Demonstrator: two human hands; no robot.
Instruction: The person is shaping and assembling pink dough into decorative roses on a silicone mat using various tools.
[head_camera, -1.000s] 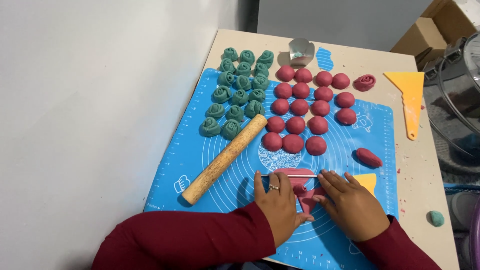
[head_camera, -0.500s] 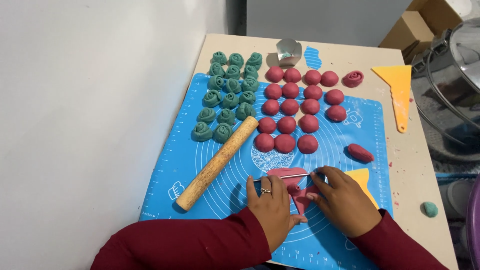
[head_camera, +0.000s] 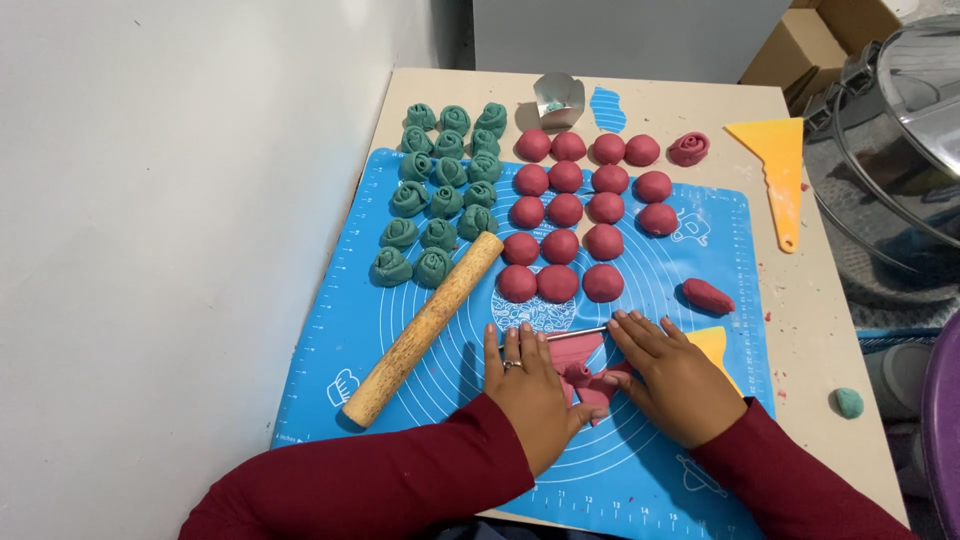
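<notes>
Two walls meet behind the table (head_camera: 800, 300): a white one on the left, a grey one at the back. Cardboard boxes (head_camera: 810, 45) stand at the far right corner, and a big metal pot with a glass lid (head_camera: 890, 150) sits right of the table. Most of the beige top is covered by a blue mat (head_camera: 400, 300) printed with circles and rulers. A wooden rolling pin (head_camera: 425, 328) lies slantwise on the mat's left half. Beyond it sit rows of green dough roses (head_camera: 440, 190) and, just beside them, rows of red dough balls (head_camera: 580, 205). An orange scraper (head_camera: 775, 165) rests on bare table at the right; a small metal cutter (head_camera: 557, 98) stands at the far edge. One red rose (head_camera: 688, 148) lies apart, a red lump (head_camera: 708, 296) sits on the mat, and a green bit (head_camera: 849, 402) lies near the right edge. Near the front, the left hand (head_camera: 530, 390) and right hand (head_camera: 680, 380) lie flat, fingers spread, pressing red dough pieces (head_camera: 585, 375) between them; neither closes around anything.
</notes>
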